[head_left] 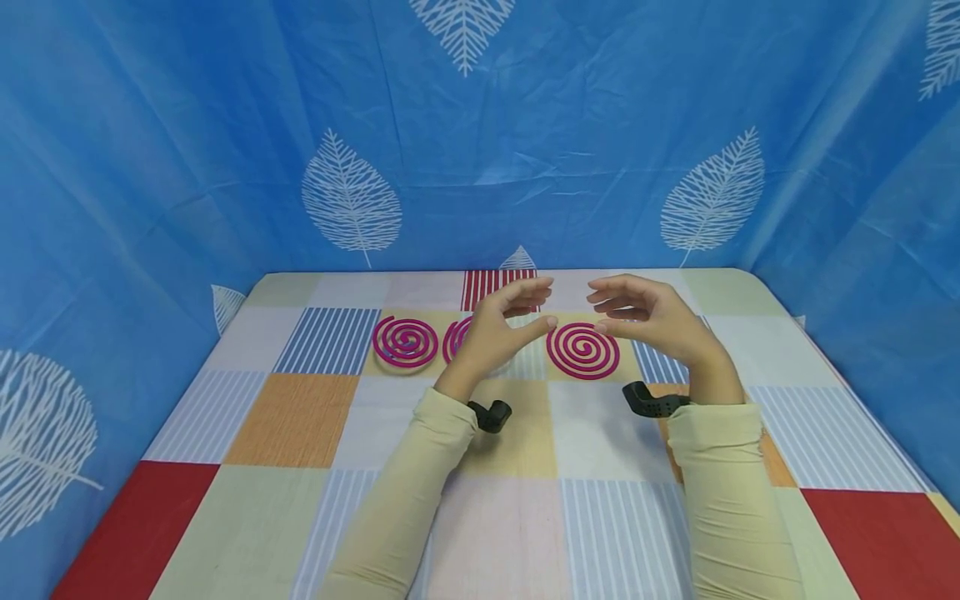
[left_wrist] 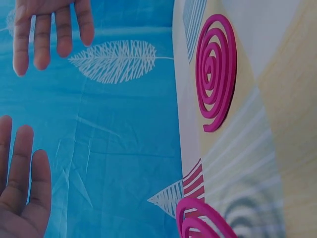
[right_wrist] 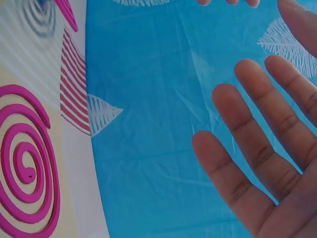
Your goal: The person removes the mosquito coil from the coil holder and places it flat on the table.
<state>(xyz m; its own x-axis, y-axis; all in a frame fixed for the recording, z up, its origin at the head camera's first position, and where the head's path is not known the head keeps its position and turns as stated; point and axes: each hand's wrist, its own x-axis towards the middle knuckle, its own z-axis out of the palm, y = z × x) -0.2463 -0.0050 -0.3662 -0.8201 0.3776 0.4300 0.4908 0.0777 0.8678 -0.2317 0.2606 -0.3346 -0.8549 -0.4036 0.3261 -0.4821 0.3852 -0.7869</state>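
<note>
My left hand (head_left: 491, 329) and right hand (head_left: 663, 321) are held above the table, palms towards each other with a gap between. Their fingers are relaxed and gently bent, with nothing in them. Three magenta mosquito coils lie below in a row. The left coil (head_left: 406, 342) is fully visible beyond the left wrist; the middle coil (head_left: 447, 343) is mostly hidden behind the left hand. Under the right fingertips in the head view is the right coil (head_left: 583, 350), flat on the cloth. In the left wrist view, the middle coil (left_wrist: 205, 210) stands raised over its shadow.
A patchwork tablecloth (head_left: 495, 525) covers the table. Blue curtains (head_left: 540, 192) with white leaf prints enclose its back and both sides. Each wrist carries a black camera mount, the left mount (head_left: 491, 416) and the right mount (head_left: 652, 402).
</note>
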